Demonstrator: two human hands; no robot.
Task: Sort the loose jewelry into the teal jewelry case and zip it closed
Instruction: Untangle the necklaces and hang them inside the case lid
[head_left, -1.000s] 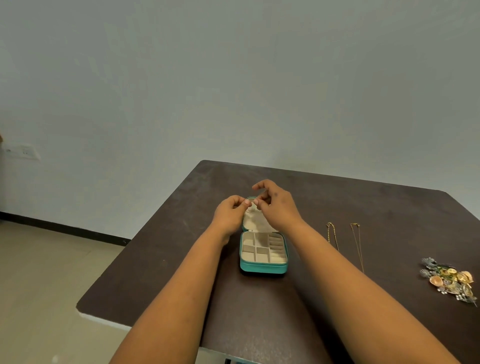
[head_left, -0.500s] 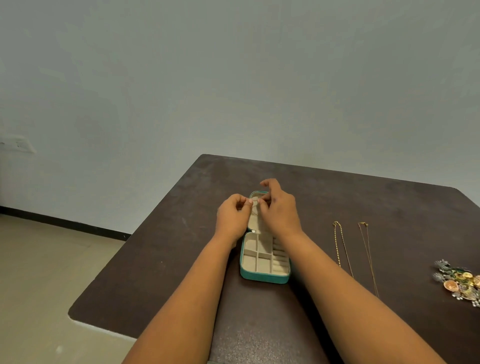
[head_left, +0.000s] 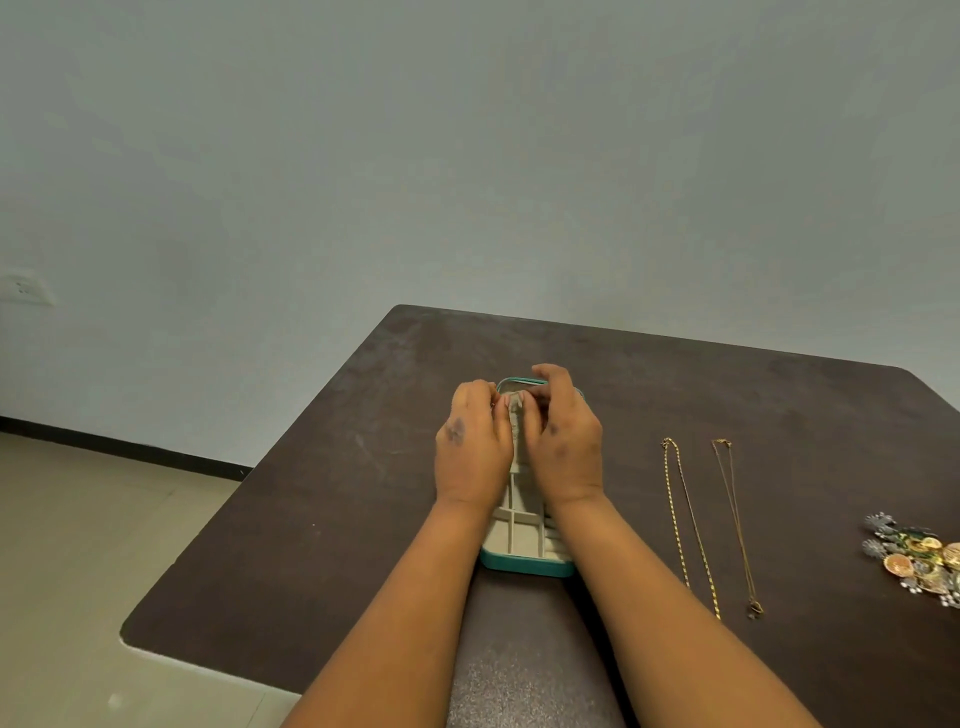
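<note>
Dark table (head_left: 322, 519): one teal case (head_left: 524, 565), two chains (head_left: 691, 525) (both hands' fingers (head_left: 498, 410) pinching its lid pocket (head_left: 514, 415)).

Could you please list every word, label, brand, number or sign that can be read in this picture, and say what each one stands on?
None: no readable text shows in this view.
The teal jewelry case shows no visible label or brand mark.
The dark table, the two gold chains and the heap of loose jewelry carry no lettering that can be made out.
The wall socket is too small and blurred to show any marking.
</note>
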